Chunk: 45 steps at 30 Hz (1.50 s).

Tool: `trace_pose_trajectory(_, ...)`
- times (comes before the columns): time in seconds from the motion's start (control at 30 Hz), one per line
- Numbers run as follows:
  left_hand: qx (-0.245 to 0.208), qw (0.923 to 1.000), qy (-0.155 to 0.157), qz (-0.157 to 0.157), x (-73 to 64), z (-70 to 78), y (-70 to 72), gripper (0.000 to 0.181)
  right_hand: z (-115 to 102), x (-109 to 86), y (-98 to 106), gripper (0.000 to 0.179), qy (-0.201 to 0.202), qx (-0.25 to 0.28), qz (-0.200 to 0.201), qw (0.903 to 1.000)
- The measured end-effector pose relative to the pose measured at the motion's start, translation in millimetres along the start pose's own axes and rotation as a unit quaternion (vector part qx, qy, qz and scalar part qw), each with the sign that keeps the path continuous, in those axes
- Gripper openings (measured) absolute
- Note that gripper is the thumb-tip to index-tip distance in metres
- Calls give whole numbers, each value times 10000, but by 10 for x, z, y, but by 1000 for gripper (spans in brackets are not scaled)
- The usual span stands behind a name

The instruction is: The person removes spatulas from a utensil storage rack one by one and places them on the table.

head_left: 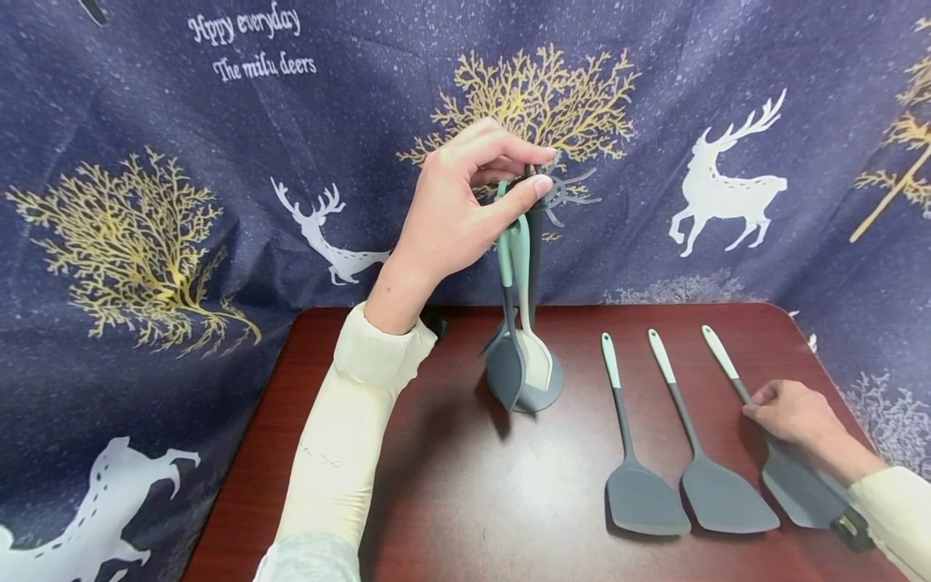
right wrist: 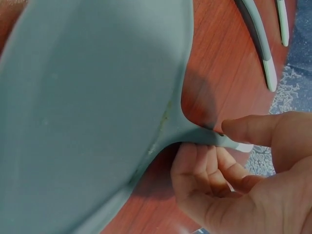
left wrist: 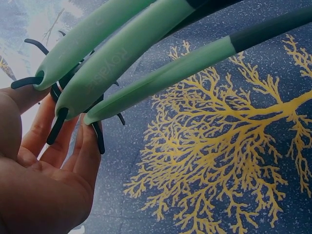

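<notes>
My left hand [head_left: 465, 190] grips the top of a dark utensil stand [head_left: 536, 267], fingers and thumb around its ring of hooks [head_left: 570, 190]. Several mint-green handles [left wrist: 122, 63] hang by their end holes from these hooks in the left wrist view. Below them, grey heads such as the ladle-like one [head_left: 503, 372] hang low over the table. At the right, my right hand [head_left: 796, 412] pinches the neck of a grey turner [head_left: 803, 493] with a pale green handle. The right wrist view shows its broad blade [right wrist: 97, 107] close up, thumb and fingers at the neck.
Two similar turners, one on the left [head_left: 646, 497] and one in the middle [head_left: 727, 493], lie side by side, handles pointing away. The dark red table [head_left: 451, 493] ends at a blue patterned cloth [head_left: 378, 121] behind.
</notes>
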<state>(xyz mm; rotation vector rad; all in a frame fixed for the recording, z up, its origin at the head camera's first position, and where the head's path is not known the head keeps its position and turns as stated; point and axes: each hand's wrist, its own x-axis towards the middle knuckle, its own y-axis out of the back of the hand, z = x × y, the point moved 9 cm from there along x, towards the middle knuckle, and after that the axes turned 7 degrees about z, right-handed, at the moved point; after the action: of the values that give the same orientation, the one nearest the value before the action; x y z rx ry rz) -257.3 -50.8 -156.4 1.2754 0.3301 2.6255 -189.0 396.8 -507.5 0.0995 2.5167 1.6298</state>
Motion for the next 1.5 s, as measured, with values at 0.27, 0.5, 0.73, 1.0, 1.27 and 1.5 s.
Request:
trace_pose_trajectory(0.27,38,10000,80,-23,-9,-20,0,22,20,-13,-8,22,-33,91,36,9999)
trace_pose_trajectory(0.5,-19,10000,14,-1,-25,-13,-5,22,67,-17,-12,27,-56,157,69,9998)
trace_pose_trajectory(0.73,53,9999,-78,39,-26,2,0,21,61,12,48,31,-43,217,327,9992)
trace_pose_trajectory(1.0,61,9999,-91,41,-7,19,11,20,-173,24,201,39,270,347,767,9961)
trace_pose_trajectory(1.27,25,10000,-53,56,-12,3,8,21,-437,20,310,43,576,717,1150,9891)
trace_pose_trajectory(1.5,-24,10000,-38,61,-11,-1,6,22,-626,-32,434,41,837,966,1612,9786)
